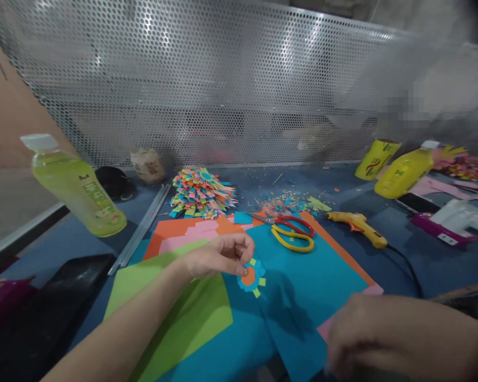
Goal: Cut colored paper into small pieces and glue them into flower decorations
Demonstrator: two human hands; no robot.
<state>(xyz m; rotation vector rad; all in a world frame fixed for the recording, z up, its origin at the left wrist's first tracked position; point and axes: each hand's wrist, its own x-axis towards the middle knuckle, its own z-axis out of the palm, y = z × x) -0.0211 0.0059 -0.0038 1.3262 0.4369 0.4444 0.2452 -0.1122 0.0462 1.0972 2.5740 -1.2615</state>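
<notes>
My left hand (227, 254) is closed over a small paper flower (248, 276), its thumb resting on the orange centre. The flower has a scalloped blue ring with short green tabs sticking out on its right side. Beneath it lie blue paper sheets (314, 281), and a green sheet (191, 307) is under my left forearm. My right hand (354, 334) is low at the right, over the paper's near edge; motion blur and its angle hide the fingers. Scissors (292, 241) with one red and one yellow handle lie on the blue paper beyond the flower.
A pile of layered paper flowers (201, 193) stands behind the sheets, beside paper scraps (290, 204). A yellow glue gun (358, 225) lies right with its cord trailing. Bottles (77, 185) stand left and right. A perforated metal panel (223, 79) closes off the back.
</notes>
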